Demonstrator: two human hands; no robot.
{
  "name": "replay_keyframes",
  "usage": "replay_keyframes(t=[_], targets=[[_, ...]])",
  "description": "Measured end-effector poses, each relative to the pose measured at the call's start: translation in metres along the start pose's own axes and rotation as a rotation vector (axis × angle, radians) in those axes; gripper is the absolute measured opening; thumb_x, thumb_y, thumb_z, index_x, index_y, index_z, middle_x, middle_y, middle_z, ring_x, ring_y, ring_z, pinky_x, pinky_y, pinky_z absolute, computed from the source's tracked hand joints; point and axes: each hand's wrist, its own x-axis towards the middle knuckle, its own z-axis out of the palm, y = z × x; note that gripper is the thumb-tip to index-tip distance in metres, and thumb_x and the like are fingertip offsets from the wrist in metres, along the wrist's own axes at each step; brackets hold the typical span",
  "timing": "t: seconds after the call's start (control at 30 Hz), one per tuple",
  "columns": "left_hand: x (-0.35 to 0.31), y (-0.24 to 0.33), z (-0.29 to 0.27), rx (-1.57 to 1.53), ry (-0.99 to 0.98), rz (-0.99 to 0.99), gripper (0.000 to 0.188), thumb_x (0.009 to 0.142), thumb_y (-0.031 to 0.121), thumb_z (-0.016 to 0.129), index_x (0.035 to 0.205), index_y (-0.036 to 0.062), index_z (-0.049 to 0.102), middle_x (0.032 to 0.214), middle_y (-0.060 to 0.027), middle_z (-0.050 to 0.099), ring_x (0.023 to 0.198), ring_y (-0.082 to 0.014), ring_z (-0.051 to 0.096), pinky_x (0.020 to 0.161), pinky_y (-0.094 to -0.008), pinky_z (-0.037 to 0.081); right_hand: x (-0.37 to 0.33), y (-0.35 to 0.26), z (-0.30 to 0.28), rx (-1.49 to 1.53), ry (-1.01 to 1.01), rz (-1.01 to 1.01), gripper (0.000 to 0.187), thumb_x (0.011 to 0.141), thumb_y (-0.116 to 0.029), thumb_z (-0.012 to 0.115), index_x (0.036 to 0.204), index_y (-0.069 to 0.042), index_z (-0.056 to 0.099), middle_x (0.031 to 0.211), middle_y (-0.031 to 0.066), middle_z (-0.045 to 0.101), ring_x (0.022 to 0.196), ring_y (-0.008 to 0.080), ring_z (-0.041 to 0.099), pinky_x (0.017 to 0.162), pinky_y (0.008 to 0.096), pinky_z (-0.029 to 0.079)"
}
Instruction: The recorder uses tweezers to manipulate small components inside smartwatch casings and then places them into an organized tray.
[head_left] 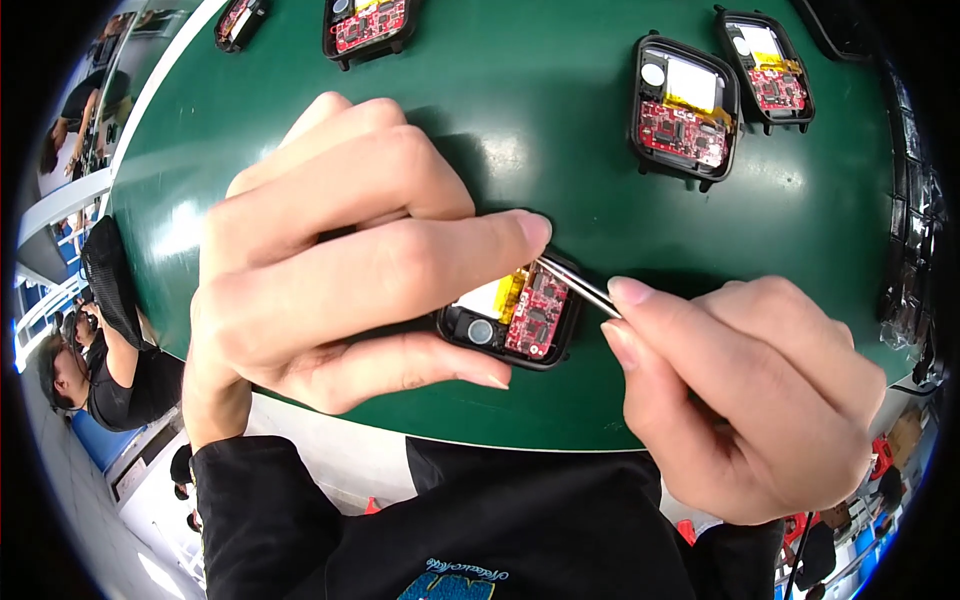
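My left hand is closed around an open watch case, thumb along its near side and index finger across its far side. Inside the black frame show a red circuit board, yellow tape, a white battery partly covered by my fingers, and a round silvery disc. My right hand pinches slim metal tweezers between thumb and index finger. Their tips reach the far edge of the circuit board, beside my left index fingertip. Whether they grip anything there is hidden.
Similar open watch cases lie on the green table: two at the far right, one at the far middle, one at the far left. Black plastic-wrapped items line the right edge. People sit beyond the left edge.
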Motion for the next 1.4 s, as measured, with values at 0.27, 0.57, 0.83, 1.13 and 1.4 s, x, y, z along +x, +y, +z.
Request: replay_keyframes(t=[0.27, 0.57, 0.83, 1.13, 1.4], targets=[[0.002, 0.003, -0.006, 0.025, -0.053, 0.000, 0.065, 0.087, 0.055, 0.086, 0.109, -0.0057, 0.080, 0.084, -0.0122, 0.073, 0.065, -0.0216, 0.059, 0.060, -0.0364, 0.037, 0.007, -0.004, -0.011, 0.051, -0.104, 0.128, 0.029, 0.074, 0.017, 0.083, 0.103, 0.010, 0.081, 0.075, 0.0110, 0.073, 0.057, 0.0130, 0.060, 0.048, 0.0237, 0.039], [0.005, 0.006, -0.012, 0.045, -0.103, -0.003, 0.064, 0.085, 0.054, 0.087, 0.108, -0.0046, 0.078, 0.095, -0.0163, 0.081, 0.067, -0.0225, 0.065, 0.062, -0.0363, 0.040, 0.003, -0.005, -0.010, 0.043, -0.057, 0.142, 0.025, 0.077, 0.014, 0.083, 0.101, 0.007, 0.082, 0.073, 0.0104, 0.072, 0.057, 0.0127, 0.060, 0.052, 0.0247, 0.041], [0.002, 0.005, -0.008, 0.037, -0.095, -0.023, 0.064, 0.083, 0.054, 0.087, 0.108, -0.0045, 0.079, 0.093, -0.0149, 0.080, 0.068, -0.0218, 0.065, 0.064, -0.0365, 0.041, 0.000, -0.006, -0.004, 0.031, -0.035, 0.183, 0.024, 0.077, 0.014, 0.083, 0.100, 0.006, 0.082, 0.071, 0.0096, 0.070, 0.056, 0.0121, 0.058, 0.051, 0.0248, 0.038], [0.001, 0.005, -0.006, 0.035, -0.093, -0.032, 0.064, 0.083, 0.053, 0.088, 0.110, -0.0050, 0.080, 0.093, -0.0152, 0.079, 0.068, -0.0227, 0.063, 0.065, -0.0371, 0.041, -0.002, -0.008, 0.001, 0.026, 0.014, 0.194, 0.023, 0.077, 0.014, 0.082, 0.098, 0.006, 0.083, 0.068, 0.0067, 0.066, 0.055, 0.0101, 0.056, 0.050, 0.0243, 0.035], [0.000, 0.006, -0.011, 0.025, -0.095, -0.061, 0.063, 0.082, 0.051, 0.089, 0.109, -0.0050, 0.080, 0.097, -0.0162, 0.081, 0.069, -0.0234, 0.064, 0.067, -0.0372, 0.043, 0.000, -0.010, -0.001, 0.086, 0.034, 0.251, 0.020, 0.078, 0.010, 0.083, 0.097, 0.006, 0.083, 0.068, 0.0056, 0.066, 0.056, 0.0093, 0.056, 0.052, 0.0238, 0.034]])
